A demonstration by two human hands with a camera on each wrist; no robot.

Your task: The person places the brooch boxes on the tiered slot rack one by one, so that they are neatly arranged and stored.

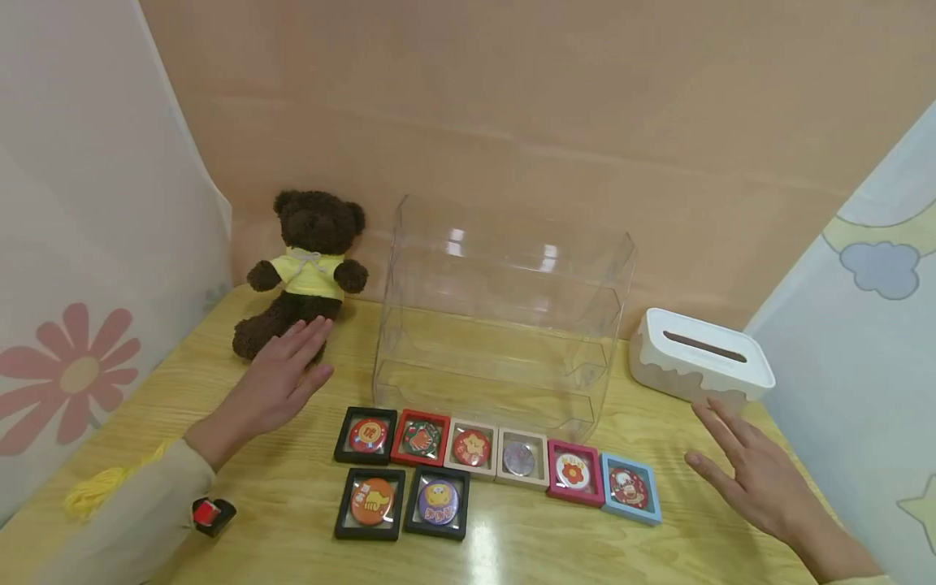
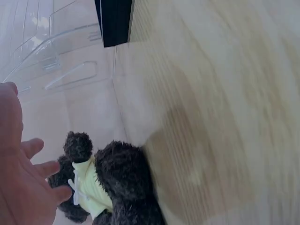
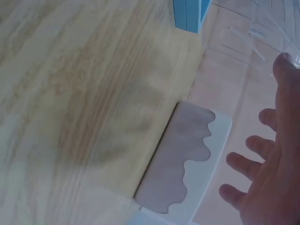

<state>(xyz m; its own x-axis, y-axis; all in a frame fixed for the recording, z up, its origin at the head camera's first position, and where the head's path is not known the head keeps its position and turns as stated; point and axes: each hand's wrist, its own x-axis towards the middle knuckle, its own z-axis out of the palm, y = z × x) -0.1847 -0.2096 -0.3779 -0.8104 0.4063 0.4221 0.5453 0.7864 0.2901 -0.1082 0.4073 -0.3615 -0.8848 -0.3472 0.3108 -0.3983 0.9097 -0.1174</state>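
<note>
My left hand [image 1: 281,378] is held above the table in front of a brown teddy bear [image 1: 314,260] in a yellow top, fingers straight and nothing in them. On the right, my right hand [image 1: 753,471] hovers near a white tissue box [image 1: 698,357], its fingers spread and holding nothing. Between the hands lie several small square frames with round badges, among them a black frame [image 1: 370,504], a red frame [image 1: 421,437], a pink frame [image 1: 575,473] and a light blue frame [image 1: 630,487]. Behind them stands a clear tiered acrylic rack [image 1: 497,325] with bare shelves.
A yellow yarn bundle [image 1: 102,491] lies at the table's left edge. Beside the left sleeve is a small black and red object [image 1: 212,514], its kind unclear. A peach-coloured backdrop [image 1: 512,122] rises behind the wooden table [image 1: 541,544], with patterned cloth on both sides.
</note>
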